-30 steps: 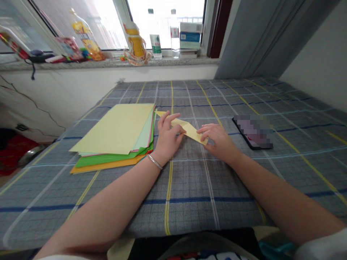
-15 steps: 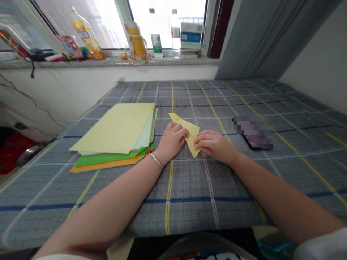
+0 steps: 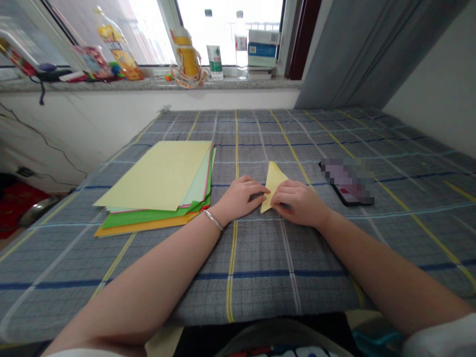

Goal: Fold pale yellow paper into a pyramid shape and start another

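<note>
A small folded piece of yellow paper (image 3: 274, 179), roughly triangular with its tip pointing away from me, lies between my hands on the checked cloth. My left hand (image 3: 243, 197) touches its left edge with the fingertips, and the wrist wears a silver bracelet. From the right, my right hand (image 3: 299, 202) grips the paper's lower right side between thumb and fingers, covering part of it. Left of my hands sits a stack of coloured paper (image 3: 159, 173), pale yellow on top, with green and orange sheets beneath.
A phone (image 3: 345, 183) lies on the table (image 3: 260, 292) to the right. The windowsill (image 3: 145, 85) at the back holds a yellow cup (image 3: 188, 59), a juice bottle (image 3: 119, 47), a clear bottle (image 3: 241, 47), a tube (image 3: 214, 62) and boxes (image 3: 262, 49).
The yellow paper has turned and now shows a narrower triangle with its tip up. My left hand has shifted slightly right, its fingers now at the paper's left edge.
</note>
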A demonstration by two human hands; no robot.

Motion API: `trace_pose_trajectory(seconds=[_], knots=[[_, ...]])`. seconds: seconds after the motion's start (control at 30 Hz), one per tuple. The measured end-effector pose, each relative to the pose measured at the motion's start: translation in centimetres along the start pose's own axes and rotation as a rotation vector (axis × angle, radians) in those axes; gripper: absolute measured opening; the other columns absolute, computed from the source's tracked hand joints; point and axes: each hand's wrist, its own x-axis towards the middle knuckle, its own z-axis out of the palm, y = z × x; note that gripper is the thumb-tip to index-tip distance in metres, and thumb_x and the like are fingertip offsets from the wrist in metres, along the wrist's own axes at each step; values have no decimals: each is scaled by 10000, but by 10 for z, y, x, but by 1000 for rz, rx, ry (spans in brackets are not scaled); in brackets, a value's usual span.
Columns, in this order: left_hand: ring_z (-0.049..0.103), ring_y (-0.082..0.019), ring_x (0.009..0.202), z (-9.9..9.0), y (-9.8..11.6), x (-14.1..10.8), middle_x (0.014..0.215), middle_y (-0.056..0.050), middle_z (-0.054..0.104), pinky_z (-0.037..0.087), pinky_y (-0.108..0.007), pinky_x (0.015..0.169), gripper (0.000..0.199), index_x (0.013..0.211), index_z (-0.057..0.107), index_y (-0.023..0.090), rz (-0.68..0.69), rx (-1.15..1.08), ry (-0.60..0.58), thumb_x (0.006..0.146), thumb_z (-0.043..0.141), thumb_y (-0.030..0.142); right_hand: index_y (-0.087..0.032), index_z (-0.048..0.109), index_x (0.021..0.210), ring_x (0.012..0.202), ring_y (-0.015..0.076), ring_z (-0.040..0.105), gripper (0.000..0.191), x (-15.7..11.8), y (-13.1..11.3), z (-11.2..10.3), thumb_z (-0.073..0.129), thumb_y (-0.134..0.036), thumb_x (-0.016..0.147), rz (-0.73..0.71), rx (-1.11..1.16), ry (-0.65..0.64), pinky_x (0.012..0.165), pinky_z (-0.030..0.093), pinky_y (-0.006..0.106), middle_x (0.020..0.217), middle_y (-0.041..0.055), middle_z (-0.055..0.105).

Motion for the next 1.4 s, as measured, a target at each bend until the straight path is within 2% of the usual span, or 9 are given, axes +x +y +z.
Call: trace_pose_trajectory(seconds=[0.17, 0.37, 0.5, 0.57, 0.67, 0.77, 0.87, 1.0, 1.4], knots=[[554, -225, 1105, 0, 3, -4, 1109, -58, 666, 400, -388, 1024, 283, 1145, 658, 226, 52, 43, -76, 891, 572, 318, -222, 644, 772, 813, 196, 587, 128, 0, 3, 9, 558, -232, 868, 37, -2, -97, 748, 452, 334, 794, 39, 660], [390, -289, 1331, 2, 4, -12, 1397, -130, 504, 301, -459, 1132, 558, 1391, 475, 165, -5, 130, -161, 885, 547, 389, -209, 617, 786, 825, 195, 573, 59, 1, 8, 18, 608, -234, 838, 144, 98, -90, 774, 444, 337, 807, 38, 657], [212, -315, 1454, 0, 3, -11, 1537, -79, 373, 212, -520, 1173, 584, 1430, 430, 202, -42, 103, -259, 872, 541, 336, -209, 581, 767, 817, 198, 557, 88, 3, 6, 19, 580, -220, 854, 199, 71, -115, 776, 432, 340, 792, 36, 642], [173, -320, 1470, -1, 4, -10, 1561, -60, 332, 196, -547, 1173, 577, 1431, 433, 221, -54, 90, -280, 870, 529, 322, -211, 559, 751, 808, 200, 548, 101, 4, 5, 19, 578, -215, 851, 204, 46, -115, 765, 425, 336, 775, 34, 630], [189, -324, 1467, -3, 6, -9, 1549, -38, 359, 184, -575, 1170, 575, 1434, 430, 236, -74, 83, -312, 868, 509, 301, -214, 530, 732, 797, 197, 536, 125, 4, 4, 20, 573, -212, 849, 198, 30, -108, 755, 419, 328, 761, 30, 613], [229, -298, 1457, -3, 6, -8, 1526, -16, 401, 193, -554, 1175, 503, 1424, 444, 233, -102, 64, -334, 923, 405, 256, -212, 526, 737, 784, 193, 531, 124, 5, 4, 22, 566, -217, 854, 201, 16, -100, 746, 415, 320, 754, 28, 602], [281, -280, 1435, -1, 7, -7, 1494, -16, 450, 213, -532, 1172, 439, 1388, 484, 234, -113, 64, -303, 999, 306, 329, -209, 527, 735, 784, 195, 536, 133, 6, 4, 24, 555, -224, 864, 212, -12, -99, 742, 410, 322, 755, 31, 601], [309, -316, 1417, 2, 10, -7, 1469, -30, 482, 237, -556, 1152, 476, 1384, 474, 254, -107, 105, -265, 963, 438, 473, -207, 528, 739, 789, 195, 538, 131, 6, 4, 26, 558, -222, 865, 218, -24, -116, 739, 407, 320, 776, 37, 603], [325, -332, 1403, 2, 12, -7, 1456, -25, 492, 248, -598, 1137, 493, 1374, 455, 249, -120, 87, -264, 913, 544, 396, -208, 540, 770, 853, 207, 561, 113, 6, 6, 21, 625, -232, 840, 304, -44, -115, 771, 415, 328, 849, 43, 616]])
